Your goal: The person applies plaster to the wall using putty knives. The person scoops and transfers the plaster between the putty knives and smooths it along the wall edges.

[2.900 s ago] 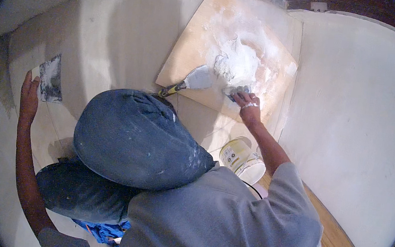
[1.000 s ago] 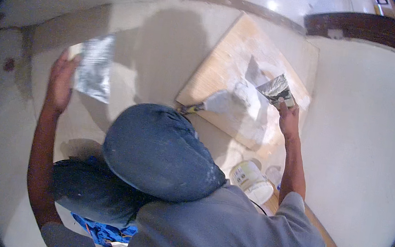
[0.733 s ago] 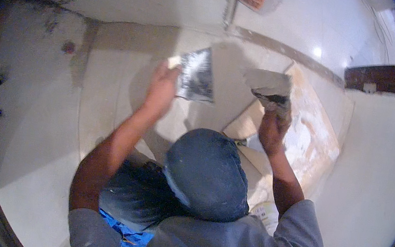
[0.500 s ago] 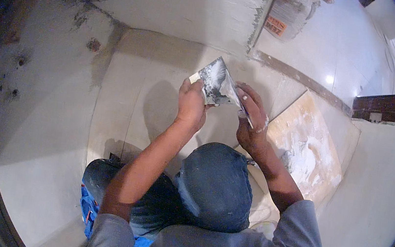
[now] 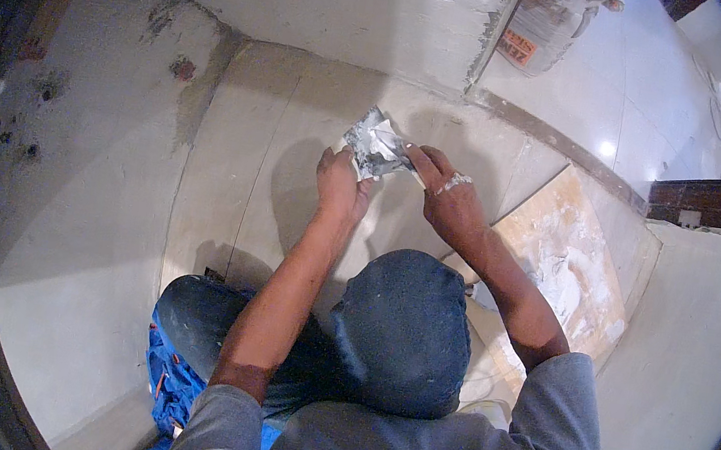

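My left hand [image 5: 343, 187] is closed on the edge of a flat metal putty blade [image 5: 360, 142], raised in front of my knees. White putty [image 5: 383, 141] lies on the blade's face. My right hand [image 5: 454, 208] grips a putty knife [image 5: 407, 164] by its short handle, its fingers smeared with white. The knife's blade meets the putty blade; where the two metals overlap is hard to make out. To the right of my right forearm lies a wooden board [image 5: 529, 205] coated with spread white putty [image 5: 562, 281].
A bare wall [image 5: 91, 147] with dark patches and holes stands on the left. At the far right, beyond a low sill [image 5: 560, 142], sits an open plastic sack [image 5: 547, 27] on glossy tiles. Blue cloth [image 5: 170, 382] lies by my left knee [image 5: 196, 317].
My right hand has turned and drawn the putty knife across the left blade, so the putty now sits bunched on it. Both hands have shifted slightly left.
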`<move>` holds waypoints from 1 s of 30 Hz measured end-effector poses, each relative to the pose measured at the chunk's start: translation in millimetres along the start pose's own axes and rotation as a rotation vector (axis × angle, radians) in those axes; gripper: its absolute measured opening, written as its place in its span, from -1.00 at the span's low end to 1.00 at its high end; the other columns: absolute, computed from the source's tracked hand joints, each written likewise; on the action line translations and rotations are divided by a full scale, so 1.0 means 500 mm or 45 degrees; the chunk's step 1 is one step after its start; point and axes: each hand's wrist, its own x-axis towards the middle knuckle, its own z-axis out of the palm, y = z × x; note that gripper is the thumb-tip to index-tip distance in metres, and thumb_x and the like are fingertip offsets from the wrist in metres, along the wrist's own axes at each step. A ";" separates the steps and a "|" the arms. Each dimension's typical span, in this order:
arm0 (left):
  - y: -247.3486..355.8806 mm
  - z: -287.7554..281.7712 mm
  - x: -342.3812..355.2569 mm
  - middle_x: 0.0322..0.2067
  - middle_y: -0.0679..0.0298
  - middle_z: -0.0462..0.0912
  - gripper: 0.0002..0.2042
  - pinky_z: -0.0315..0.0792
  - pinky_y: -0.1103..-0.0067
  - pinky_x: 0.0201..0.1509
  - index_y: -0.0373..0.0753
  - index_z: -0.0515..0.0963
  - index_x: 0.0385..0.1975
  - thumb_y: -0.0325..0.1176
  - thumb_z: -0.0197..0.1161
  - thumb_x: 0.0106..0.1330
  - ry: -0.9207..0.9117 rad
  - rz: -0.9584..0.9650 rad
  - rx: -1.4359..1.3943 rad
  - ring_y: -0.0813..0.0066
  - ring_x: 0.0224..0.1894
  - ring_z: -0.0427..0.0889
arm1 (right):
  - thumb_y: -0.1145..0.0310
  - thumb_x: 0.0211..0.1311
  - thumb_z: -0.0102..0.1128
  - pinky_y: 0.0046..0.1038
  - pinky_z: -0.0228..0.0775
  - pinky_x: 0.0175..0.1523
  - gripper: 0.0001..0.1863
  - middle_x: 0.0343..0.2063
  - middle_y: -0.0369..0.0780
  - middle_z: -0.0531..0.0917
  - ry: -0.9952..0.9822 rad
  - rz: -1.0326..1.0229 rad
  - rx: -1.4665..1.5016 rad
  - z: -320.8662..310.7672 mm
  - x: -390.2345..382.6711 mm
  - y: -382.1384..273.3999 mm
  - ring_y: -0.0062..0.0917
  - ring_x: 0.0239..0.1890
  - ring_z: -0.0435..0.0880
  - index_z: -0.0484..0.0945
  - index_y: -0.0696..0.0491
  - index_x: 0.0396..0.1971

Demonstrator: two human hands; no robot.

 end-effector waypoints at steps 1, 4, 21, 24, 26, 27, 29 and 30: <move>0.000 0.002 -0.001 -0.35 0.27 0.59 -0.87 0.52 0.57 -0.45 -0.24 0.43 -0.24 -0.44 -0.06 0.32 0.030 0.003 -0.086 0.43 -0.37 0.62 | 0.74 -0.03 -0.08 -0.19 0.51 -0.09 -0.38 0.00 -0.05 0.47 -0.001 -0.001 0.003 0.006 0.002 0.006 -0.06 -0.11 0.56 0.31 0.06 0.13; -0.004 -0.006 0.009 -0.36 0.26 0.59 -0.89 0.52 0.57 -0.45 -0.25 0.44 -0.27 -0.44 -0.03 0.30 0.068 0.014 -0.160 0.43 -0.35 0.61 | 0.68 0.01 -0.05 -0.21 0.53 -0.19 -0.42 -0.03 -0.01 0.50 0.045 -0.057 -0.101 0.030 0.001 0.032 -0.08 -0.25 0.62 0.31 0.07 0.13; 0.028 -0.022 0.004 0.14 0.04 0.34 -0.35 0.39 0.25 0.04 -0.27 -0.01 0.32 -0.22 0.07 0.28 0.115 0.331 0.281 0.12 0.13 0.38 | 0.31 0.30 0.03 -0.36 0.42 -0.08 -0.67 -0.33 -0.01 0.63 0.361 0.560 0.966 0.072 0.036 -0.026 -0.27 -0.27 0.63 0.44 0.20 -0.04; 0.040 0.020 -0.029 0.07 0.05 0.42 -0.45 0.37 0.31 0.08 -0.29 0.12 0.25 -0.24 0.03 0.30 0.267 0.229 0.069 0.15 0.12 0.40 | 0.40 0.28 0.00 -0.27 0.44 -0.03 -0.70 -0.11 -0.02 0.58 0.423 -0.111 0.392 0.048 0.044 -0.021 -0.16 -0.13 0.61 0.45 0.15 -0.02; 0.041 0.008 -0.021 0.01 0.07 0.48 -0.52 0.37 0.36 0.09 -0.30 0.22 0.19 -0.25 0.02 0.31 0.303 0.250 0.042 0.18 0.11 0.41 | 0.44 0.26 -0.01 -0.26 0.44 0.00 -0.69 -0.04 -0.02 0.54 0.319 -0.059 0.329 0.055 0.031 -0.015 -0.12 -0.08 0.57 0.45 0.13 -0.01; 0.045 -0.014 -0.003 -0.04 0.11 0.52 -0.59 0.38 0.39 0.06 -0.29 0.29 0.12 -0.28 0.02 0.30 0.194 0.238 -0.098 0.24 0.07 0.44 | 0.48 0.24 -0.03 -0.24 0.44 0.02 -0.68 0.03 -0.03 0.50 0.219 -0.007 0.261 0.061 0.025 -0.007 -0.08 -0.02 0.53 0.44 0.11 0.01; 0.054 -0.027 0.007 -0.10 0.17 0.56 -0.70 0.41 0.44 -0.03 -0.25 0.40 -0.01 -0.31 0.02 0.29 0.025 0.257 -0.111 0.38 -0.05 0.54 | 0.41 0.29 -0.03 -0.31 0.42 0.02 -0.68 -0.03 -0.04 0.54 0.124 0.000 0.194 0.083 0.004 0.046 -0.17 -0.02 0.55 0.43 0.15 0.01; 0.066 -0.023 0.003 -0.10 0.17 0.56 -0.70 0.41 0.44 -0.03 -0.25 0.40 -0.01 -0.31 0.02 0.29 0.021 0.248 -0.111 0.38 -0.05 0.54 | 0.34 0.34 -0.04 -0.37 0.40 0.01 -0.66 -0.09 -0.05 0.58 0.027 0.011 0.129 0.078 -0.009 0.068 -0.26 -0.03 0.57 0.42 0.19 0.02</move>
